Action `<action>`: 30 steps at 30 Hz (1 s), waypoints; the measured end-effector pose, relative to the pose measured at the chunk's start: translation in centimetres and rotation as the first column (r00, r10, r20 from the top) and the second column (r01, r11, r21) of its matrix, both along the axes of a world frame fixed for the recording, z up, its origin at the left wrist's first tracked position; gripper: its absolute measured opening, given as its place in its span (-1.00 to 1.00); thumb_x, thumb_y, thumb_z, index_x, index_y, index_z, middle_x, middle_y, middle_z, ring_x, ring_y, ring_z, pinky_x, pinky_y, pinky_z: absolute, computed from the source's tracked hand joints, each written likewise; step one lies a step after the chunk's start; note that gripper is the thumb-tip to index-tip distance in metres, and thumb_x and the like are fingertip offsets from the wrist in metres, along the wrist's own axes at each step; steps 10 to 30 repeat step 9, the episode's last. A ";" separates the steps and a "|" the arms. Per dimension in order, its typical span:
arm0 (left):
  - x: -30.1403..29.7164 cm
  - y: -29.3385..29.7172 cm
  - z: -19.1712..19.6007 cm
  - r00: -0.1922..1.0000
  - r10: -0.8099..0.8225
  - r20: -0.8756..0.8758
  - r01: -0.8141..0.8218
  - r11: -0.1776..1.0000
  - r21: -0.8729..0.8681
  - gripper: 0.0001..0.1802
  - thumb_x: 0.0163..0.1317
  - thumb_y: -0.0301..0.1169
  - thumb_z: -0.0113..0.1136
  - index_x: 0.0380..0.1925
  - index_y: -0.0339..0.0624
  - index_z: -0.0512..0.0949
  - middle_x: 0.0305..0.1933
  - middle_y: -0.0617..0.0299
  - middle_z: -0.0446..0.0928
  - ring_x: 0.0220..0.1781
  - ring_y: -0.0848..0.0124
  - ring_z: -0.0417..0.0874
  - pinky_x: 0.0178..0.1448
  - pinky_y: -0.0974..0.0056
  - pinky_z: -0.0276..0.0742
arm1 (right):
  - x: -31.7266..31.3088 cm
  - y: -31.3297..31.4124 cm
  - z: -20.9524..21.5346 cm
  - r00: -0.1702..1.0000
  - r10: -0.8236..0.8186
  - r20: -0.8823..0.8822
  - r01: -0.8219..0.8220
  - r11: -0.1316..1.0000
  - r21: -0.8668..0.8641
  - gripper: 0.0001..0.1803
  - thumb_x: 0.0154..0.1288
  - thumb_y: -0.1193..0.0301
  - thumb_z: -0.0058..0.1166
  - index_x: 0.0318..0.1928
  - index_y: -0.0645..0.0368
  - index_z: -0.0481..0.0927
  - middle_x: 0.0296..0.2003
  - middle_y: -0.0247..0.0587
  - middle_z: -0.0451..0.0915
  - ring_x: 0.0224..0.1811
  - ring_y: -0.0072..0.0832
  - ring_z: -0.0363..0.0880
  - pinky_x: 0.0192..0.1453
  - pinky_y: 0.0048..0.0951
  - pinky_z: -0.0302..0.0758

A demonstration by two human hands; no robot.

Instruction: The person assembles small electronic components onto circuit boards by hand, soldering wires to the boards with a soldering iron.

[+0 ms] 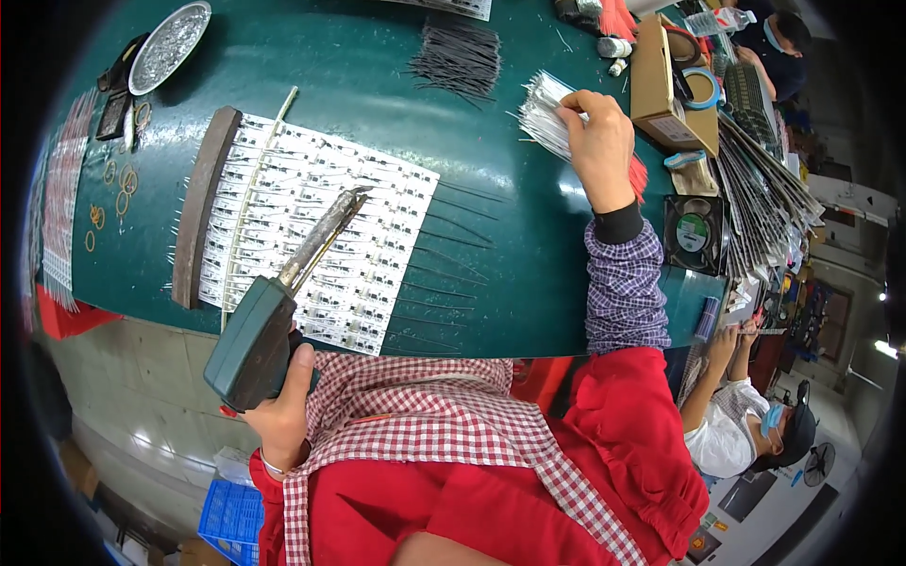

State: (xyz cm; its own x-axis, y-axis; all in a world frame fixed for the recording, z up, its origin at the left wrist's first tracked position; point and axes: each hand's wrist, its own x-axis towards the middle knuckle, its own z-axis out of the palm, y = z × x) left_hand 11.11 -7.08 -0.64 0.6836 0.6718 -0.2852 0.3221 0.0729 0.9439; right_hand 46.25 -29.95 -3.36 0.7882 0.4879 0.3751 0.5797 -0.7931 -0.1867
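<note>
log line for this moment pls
left hand: grips soldering gun | right hand: picking white wires | board panel: on green table

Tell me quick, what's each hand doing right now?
Left hand: closed around the green soldering gun.
Right hand: fingers pinching the bundle of white wires.
</note>
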 end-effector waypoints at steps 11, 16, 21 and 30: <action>-0.2 0.2 0.2 1.000 -0.026 0.013 0.026 0.999 -0.025 -0.54 0.14 -0.62 0.32 0.08 -0.38 0.51 0.03 0.02 0.59 0.02 0.31 0.62 0.09 0.30 0.53 | -0.1 -0.2 0.7 0.993 0.115 0.031 -0.117 0.990 0.081 -0.91 0.14 0.54 0.18 -0.30 0.16 0.59 -0.41 -0.12 0.57 -0.37 -0.14 0.57 -0.29 -0.19 0.46; -0.2 0.2 0.2 1.000 -0.026 0.013 0.026 0.999 -0.025 -0.54 0.14 -0.62 0.32 0.08 -0.38 0.51 0.03 0.02 0.59 0.02 0.31 0.62 0.09 0.30 0.53 | -0.1 -0.2 0.7 0.993 0.115 0.031 -0.117 0.990 0.081 -0.91 0.14 0.54 0.18 -0.30 0.16 0.59 -0.41 -0.12 0.57 -0.37 -0.14 0.57 -0.29 -0.19 0.46; -0.2 0.2 0.2 1.000 -0.026 0.013 0.026 0.999 -0.025 -0.54 0.14 -0.62 0.32 0.08 -0.38 0.51 0.03 0.02 0.59 0.02 0.31 0.62 0.09 0.30 0.53 | -0.1 -0.2 0.7 0.993 0.115 0.031 -0.117 0.990 0.081 -0.91 0.14 0.54 0.18 -0.30 0.16 0.59 -0.41 -0.12 0.57 -0.37 -0.14 0.57 -0.29 -0.19 0.46; -0.2 0.2 0.2 1.000 -0.026 0.013 0.026 0.999 -0.025 -0.54 0.14 -0.62 0.32 0.08 -0.38 0.51 0.03 0.02 0.59 0.02 0.31 0.62 0.09 0.30 0.53 | -0.1 -0.2 0.7 0.993 0.115 0.031 -0.117 0.990 0.081 -0.91 0.14 0.54 0.18 -0.30 0.16 0.59 -0.41 -0.12 0.57 -0.37 -0.14 0.57 -0.29 -0.19 0.46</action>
